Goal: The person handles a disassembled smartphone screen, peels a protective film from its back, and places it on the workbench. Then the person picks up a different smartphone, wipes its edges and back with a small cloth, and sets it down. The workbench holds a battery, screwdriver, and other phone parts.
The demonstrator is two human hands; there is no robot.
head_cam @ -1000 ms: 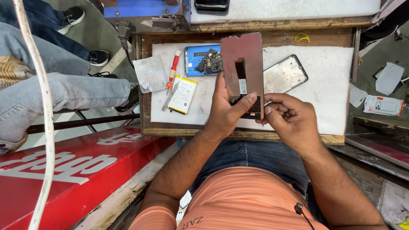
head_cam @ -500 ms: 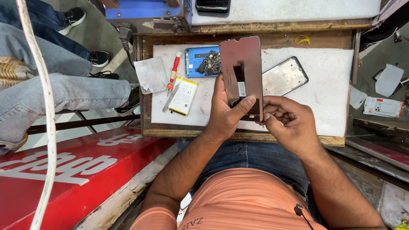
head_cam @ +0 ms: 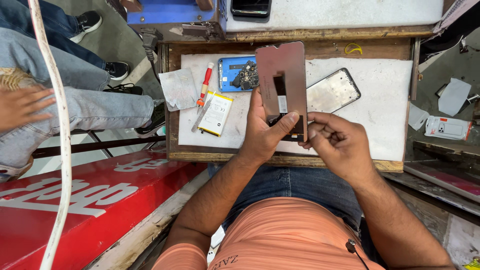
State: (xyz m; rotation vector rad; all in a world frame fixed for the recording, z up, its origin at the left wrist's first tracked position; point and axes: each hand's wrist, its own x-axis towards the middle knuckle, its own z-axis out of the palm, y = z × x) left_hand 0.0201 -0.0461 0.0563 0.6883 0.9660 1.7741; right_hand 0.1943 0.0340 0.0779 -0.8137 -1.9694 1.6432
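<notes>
Copper-brown rectangular phone display panel [head_cam: 281,85] held upright above white work mat [head_cam: 380,100], back facing camera. Left hand [head_cam: 262,132] grips its lower end, thumb across it; right hand [head_cam: 337,142] pinches the bottom edge. Best supported by edges, no flexing, ribbon cable unstrained.

Wooden tray-table [head_cam: 280,162] with raised rim, a white mat [head_cam: 380,120] covering most of its top. On the mat, left to right: grey foil sheet [head_cam: 178,89] overhanging the left edge; red screwdriver [head_cam: 204,84]; metal tweezers [head_cam: 201,117] across a yellow-edged battery [head_cam: 216,113]; blue phone back [head_cam: 236,73] with a dark circuit board [head_cam: 248,75] on it; silver phone frame [head_cam: 332,91], tilted. Yellow loop [head_cam: 353,48] on bare wood beyond the mat.
</notes>
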